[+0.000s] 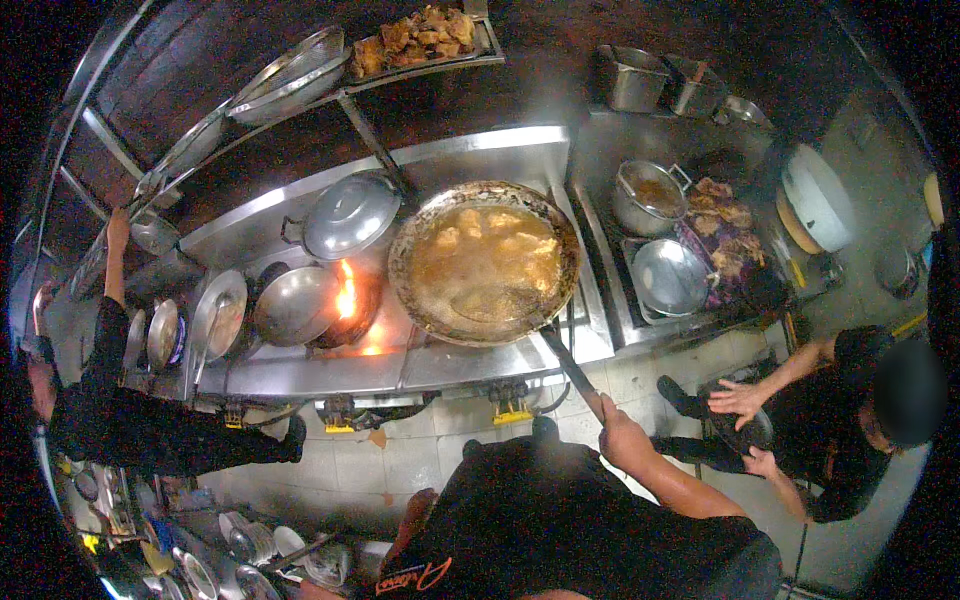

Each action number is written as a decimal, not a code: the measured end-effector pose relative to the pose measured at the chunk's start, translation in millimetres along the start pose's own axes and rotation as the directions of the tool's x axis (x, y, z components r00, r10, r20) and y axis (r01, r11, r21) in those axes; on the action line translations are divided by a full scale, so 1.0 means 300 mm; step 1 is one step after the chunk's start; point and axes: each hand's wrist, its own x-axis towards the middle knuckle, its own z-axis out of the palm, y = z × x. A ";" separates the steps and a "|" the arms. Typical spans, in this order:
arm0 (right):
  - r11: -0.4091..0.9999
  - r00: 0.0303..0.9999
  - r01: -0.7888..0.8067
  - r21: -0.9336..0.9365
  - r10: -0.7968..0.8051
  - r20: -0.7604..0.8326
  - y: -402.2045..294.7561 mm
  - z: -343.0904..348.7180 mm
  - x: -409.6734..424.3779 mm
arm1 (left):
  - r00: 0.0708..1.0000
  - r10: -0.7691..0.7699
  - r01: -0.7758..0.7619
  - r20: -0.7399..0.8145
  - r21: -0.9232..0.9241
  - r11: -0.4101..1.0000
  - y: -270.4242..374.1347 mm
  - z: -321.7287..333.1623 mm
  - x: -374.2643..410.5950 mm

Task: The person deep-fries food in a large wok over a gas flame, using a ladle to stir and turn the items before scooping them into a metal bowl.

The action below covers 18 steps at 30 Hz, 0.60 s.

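My right hand point(626, 442) grips the long dark handle point(574, 367) of a skimmer. Its round, dark mesh head point(491, 304) appears submerged at the near side of a large blackened wok point(405, 315). Bubbling brown oil fills this wok, and several pale golden fried chunks point(525, 244) float mostly along its far and right sides. On the left of my black shirt, what seems to be my left hand point(418, 510) hangs low and blurred; its fingers cannot be made out.
Orange flame point(346, 289) rises beside a smaller steel wok point(296, 306). A domed lid point(352, 217) leans behind it. Browned chunks fill a tray point(491, 52) on the upper shelf. A seated person point(840, 420) is at right; another person point(127, 427) reaches up at left.
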 end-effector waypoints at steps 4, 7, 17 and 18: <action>0.993 0.993 -0.104 -0.050 0.100 -0.065 0.041 0.015 0.024 | 1.000 0.017 -0.017 0.011 -0.001 1.000 0.005 0.005 0.024; 0.983 0.984 -0.170 -0.064 0.166 -0.063 0.005 -0.008 0.088 | 0.999 0.046 -0.046 0.008 -0.051 0.998 0.037 0.012 0.062; 0.963 0.983 -0.181 -0.200 0.185 0.004 -0.025 -0.233 0.303 | 0.938 0.347 -0.347 0.008 0.046 0.937 0.155 0.010 0.088; 0.975 0.991 -0.134 -0.178 0.136 -0.003 0.002 -0.276 0.307 | 0.902 0.431 -0.429 0.020 0.138 0.893 0.150 0.004 0.081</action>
